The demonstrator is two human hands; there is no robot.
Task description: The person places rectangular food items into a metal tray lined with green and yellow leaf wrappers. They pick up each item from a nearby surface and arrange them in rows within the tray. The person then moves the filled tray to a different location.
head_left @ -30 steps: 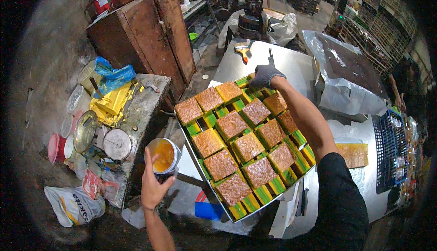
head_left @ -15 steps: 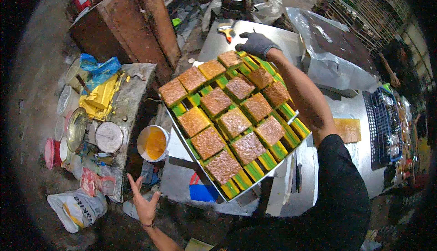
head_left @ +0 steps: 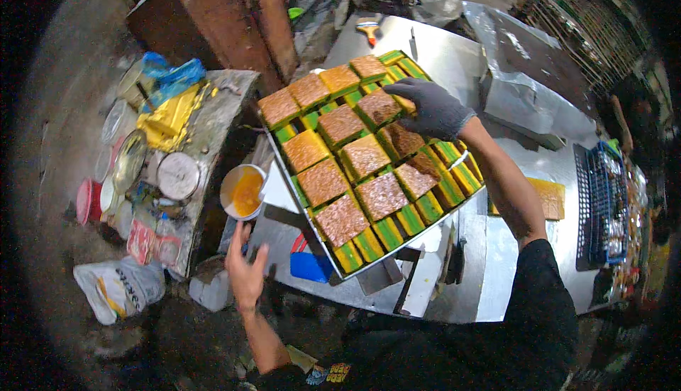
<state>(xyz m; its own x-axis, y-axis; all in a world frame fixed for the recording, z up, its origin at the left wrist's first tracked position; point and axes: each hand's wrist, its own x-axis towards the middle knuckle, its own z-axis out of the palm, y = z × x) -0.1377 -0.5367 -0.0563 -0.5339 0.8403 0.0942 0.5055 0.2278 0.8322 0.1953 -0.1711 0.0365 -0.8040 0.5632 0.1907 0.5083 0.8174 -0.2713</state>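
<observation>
The bare left hand point(head_left: 245, 272) is hovering open, fingers spread, just below the bowl of orange liquid point(head_left: 243, 191). The metal tray point(head_left: 306, 215) of layered cake blocks is sitting centrally. The gloved right hand point(head_left: 431, 107) is closing on one cake block point(head_left: 406, 102).

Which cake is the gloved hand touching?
The right hand, in a grey glove, rests on the cake in the tray's far right part, partly covered by the fingers. The other brown-topped cakes lie untouched.
</observation>
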